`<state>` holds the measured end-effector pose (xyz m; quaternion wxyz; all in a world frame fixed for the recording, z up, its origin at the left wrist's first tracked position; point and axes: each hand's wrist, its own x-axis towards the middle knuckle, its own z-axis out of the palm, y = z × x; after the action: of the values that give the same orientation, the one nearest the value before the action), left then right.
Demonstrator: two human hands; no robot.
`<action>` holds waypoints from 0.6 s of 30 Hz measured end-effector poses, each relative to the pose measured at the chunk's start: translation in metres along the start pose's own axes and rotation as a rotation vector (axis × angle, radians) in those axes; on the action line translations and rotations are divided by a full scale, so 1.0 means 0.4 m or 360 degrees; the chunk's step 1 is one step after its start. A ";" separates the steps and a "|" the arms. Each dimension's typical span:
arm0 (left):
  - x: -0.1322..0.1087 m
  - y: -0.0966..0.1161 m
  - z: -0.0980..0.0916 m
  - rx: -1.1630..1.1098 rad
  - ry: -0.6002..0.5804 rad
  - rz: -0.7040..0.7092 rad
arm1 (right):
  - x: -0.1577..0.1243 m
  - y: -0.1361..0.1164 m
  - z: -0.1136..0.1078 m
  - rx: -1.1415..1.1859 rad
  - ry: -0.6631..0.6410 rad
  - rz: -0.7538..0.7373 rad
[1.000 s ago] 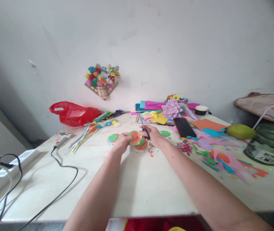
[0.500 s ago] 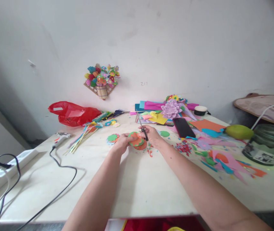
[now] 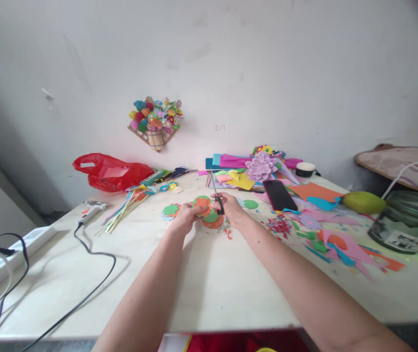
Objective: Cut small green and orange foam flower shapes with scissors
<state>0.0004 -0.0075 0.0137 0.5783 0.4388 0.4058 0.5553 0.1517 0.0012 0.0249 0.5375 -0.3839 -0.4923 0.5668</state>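
My left hand (image 3: 186, 216) pinches a green foam circle with an orange flower-shaped piece (image 3: 202, 203) laid over it. Scissors with black handles (image 3: 220, 207) are in my right hand (image 3: 232, 209), their blades pointing up and away from me, just right of the circle. Below the held pieces, an orange foam piece (image 3: 213, 224) and a green one lie on the table among small scraps (image 3: 229, 233). To the left of my left hand is a small stack of flower cutouts (image 3: 171, 211), green on top. A green circle (image 3: 250, 204) lies beyond my right hand.
On the left are a glue gun (image 3: 93, 211) with its black cord, a power strip (image 3: 34, 239) and a red plastic bag (image 3: 113, 173). To the right lie a phone (image 3: 280, 195), foam scraps (image 3: 341, 239), a green fruit (image 3: 363, 202) and a glass jar (image 3: 407, 225).
The held circle and orange flower have risen slightly and turned to face me more. The scissors have shifted a little left. Both hands keep their grip.
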 end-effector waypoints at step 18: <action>0.015 0.012 -0.016 -0.0217 0.0244 0.0247 | -0.013 -0.006 -0.014 -0.0165 -0.0346 0.0055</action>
<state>-0.0067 -0.0013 0.0165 0.5294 0.3849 0.3748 0.6566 0.1583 -0.0033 0.0254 0.4506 -0.3558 -0.5697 0.5881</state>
